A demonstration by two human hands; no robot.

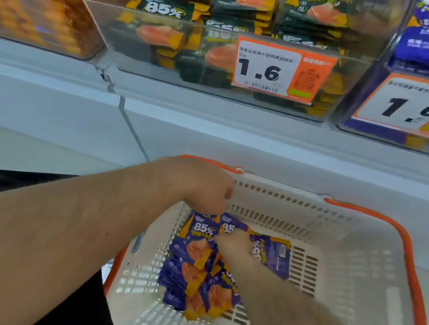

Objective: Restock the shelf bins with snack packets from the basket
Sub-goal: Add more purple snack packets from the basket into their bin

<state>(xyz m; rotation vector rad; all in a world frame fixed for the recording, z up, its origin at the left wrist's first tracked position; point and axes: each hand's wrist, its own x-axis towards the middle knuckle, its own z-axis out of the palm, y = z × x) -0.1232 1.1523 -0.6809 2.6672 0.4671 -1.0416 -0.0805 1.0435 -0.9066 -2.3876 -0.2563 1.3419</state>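
Down in the white basket (345, 263), both hands gather purple snack packets (196, 253): left hand (199, 185) pinches one, right hand (235, 243) grips several. Next, probably a lift to the purple bin (404, 139).

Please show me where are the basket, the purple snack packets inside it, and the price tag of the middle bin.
basket (358, 265): head view, bare inner wall.
purple snack packets (193, 264): head view, front of an upper packet.
price tag (265, 70): head view, on the printed "1.6".
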